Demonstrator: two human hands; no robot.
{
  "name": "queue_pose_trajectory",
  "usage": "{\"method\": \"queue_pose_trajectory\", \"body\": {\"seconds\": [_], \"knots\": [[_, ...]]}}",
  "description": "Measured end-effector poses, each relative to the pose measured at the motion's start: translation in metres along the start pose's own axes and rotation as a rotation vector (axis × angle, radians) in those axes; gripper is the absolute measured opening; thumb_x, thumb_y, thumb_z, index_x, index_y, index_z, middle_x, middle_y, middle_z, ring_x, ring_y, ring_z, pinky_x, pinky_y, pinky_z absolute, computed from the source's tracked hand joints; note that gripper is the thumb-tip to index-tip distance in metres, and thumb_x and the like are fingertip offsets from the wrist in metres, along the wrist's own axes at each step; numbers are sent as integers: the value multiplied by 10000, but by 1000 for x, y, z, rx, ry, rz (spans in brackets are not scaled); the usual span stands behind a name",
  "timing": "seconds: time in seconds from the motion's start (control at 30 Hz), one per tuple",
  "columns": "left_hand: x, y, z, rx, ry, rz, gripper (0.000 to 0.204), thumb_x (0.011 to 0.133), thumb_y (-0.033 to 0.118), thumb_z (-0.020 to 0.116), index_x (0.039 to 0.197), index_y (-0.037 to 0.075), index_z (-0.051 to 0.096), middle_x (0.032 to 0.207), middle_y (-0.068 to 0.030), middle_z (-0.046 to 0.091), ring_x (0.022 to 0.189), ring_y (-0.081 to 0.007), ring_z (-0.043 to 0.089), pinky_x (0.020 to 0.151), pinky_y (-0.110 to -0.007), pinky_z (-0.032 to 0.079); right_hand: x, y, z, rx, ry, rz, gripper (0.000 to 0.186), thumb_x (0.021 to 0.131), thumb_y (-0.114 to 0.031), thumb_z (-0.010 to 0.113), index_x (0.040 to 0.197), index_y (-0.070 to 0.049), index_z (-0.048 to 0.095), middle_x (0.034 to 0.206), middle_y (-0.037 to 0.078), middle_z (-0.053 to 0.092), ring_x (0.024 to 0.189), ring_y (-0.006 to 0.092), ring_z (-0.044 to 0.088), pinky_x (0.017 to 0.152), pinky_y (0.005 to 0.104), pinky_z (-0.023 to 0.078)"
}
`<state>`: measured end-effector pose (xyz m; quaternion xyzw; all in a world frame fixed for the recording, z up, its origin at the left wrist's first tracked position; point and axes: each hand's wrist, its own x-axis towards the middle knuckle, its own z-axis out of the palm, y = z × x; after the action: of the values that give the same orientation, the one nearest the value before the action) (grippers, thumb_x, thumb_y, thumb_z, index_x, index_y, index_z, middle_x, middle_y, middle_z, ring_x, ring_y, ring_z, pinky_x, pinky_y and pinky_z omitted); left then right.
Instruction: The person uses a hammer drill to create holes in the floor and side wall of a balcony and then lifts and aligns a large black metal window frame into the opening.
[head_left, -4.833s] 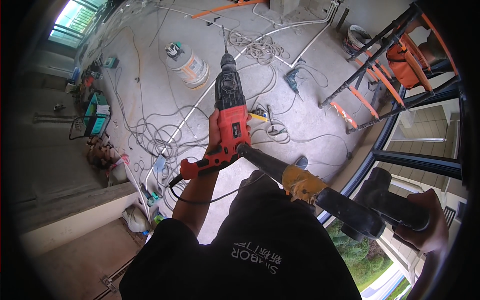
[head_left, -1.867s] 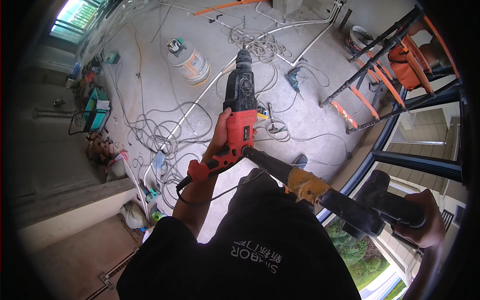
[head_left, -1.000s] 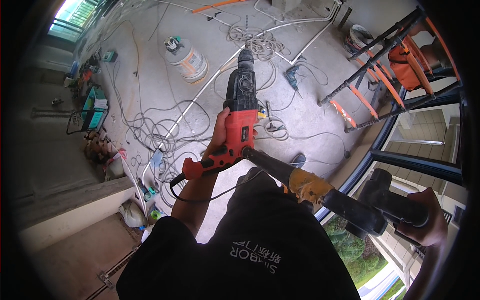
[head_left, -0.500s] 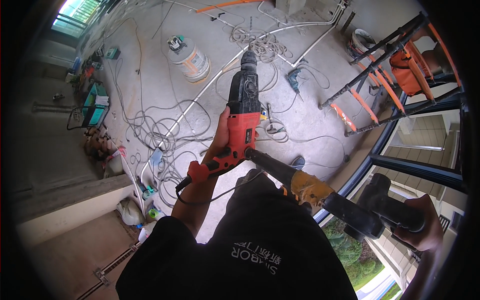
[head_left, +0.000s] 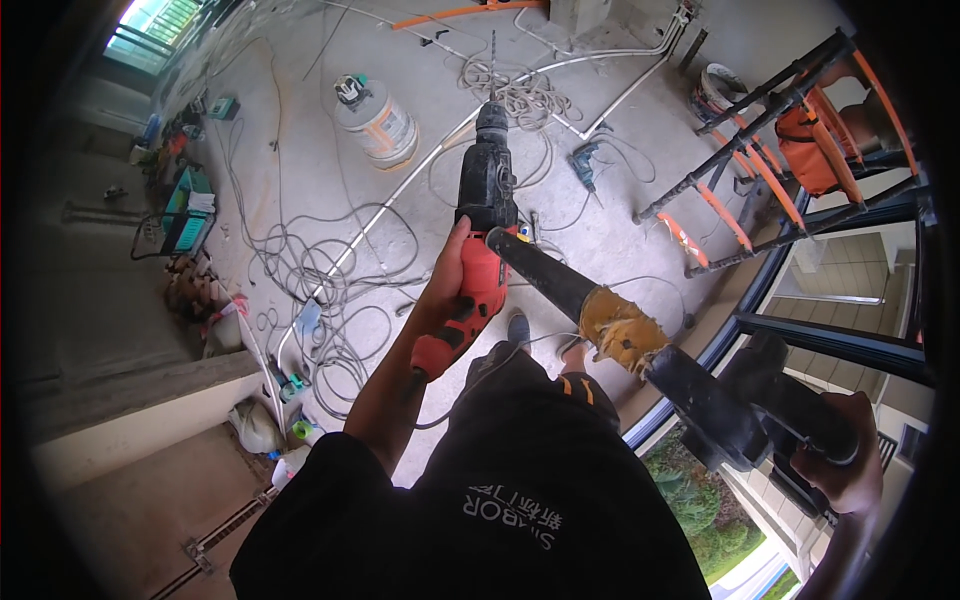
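My left hand [head_left: 450, 262] is wrapped round the red and black hammer drill [head_left: 487, 275], thumb along its side. The drill points away from me, with a long thin bit [head_left: 493, 65] in its chuck. At the right, my right hand [head_left: 845, 455] grips the handle of a black hand-held blower [head_left: 705, 400]. Its long black nozzle [head_left: 550, 278], wrapped in worn yellow tape [head_left: 622, 330], reaches left and overlaps the middle of the drill in view; whether they touch I cannot tell. A cord hangs from the drill's rear past my shirt.
Tangled cables [head_left: 325, 285] and a white pipe [head_left: 405, 183] lie on the concrete floor. Ahead stand a white bucket [head_left: 380, 125] and a blue drill [head_left: 583, 165]. A black and orange ladder [head_left: 765, 150] is at the right beside the window frame [head_left: 830, 345]. A teal crate [head_left: 188, 215] sits left.
The blower's nozzle tip has moved forward from the drill's rear to its middle. The drill has rolled and its handle end has swung slightly right and back toward me.
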<state>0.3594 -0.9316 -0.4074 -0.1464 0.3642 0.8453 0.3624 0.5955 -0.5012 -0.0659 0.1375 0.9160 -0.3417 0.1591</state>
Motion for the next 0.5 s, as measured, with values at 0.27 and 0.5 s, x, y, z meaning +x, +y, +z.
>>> {"method": "queue_pose_trajectory", "body": {"seconds": [0.27,0.5], "knots": [[4,-1,-16,45,37,70,618,1064,627,412,1260,83,631,1001,-52,706,852,-177,683,743,-319,560,3,-15,4,132,52,102,685,603,-31,841,1228,-5,561,970,91,601,858,180,632,768,325,532],[4,-3,-19,64,63,99,619,1067,626,397,1272,89,628,1001,-54,709,825,-179,686,724,-319,565,4,-20,5,126,44,114,674,620,-33,856,1226,-2,563,998,93,589,875,192,629,772,328,533]]}}
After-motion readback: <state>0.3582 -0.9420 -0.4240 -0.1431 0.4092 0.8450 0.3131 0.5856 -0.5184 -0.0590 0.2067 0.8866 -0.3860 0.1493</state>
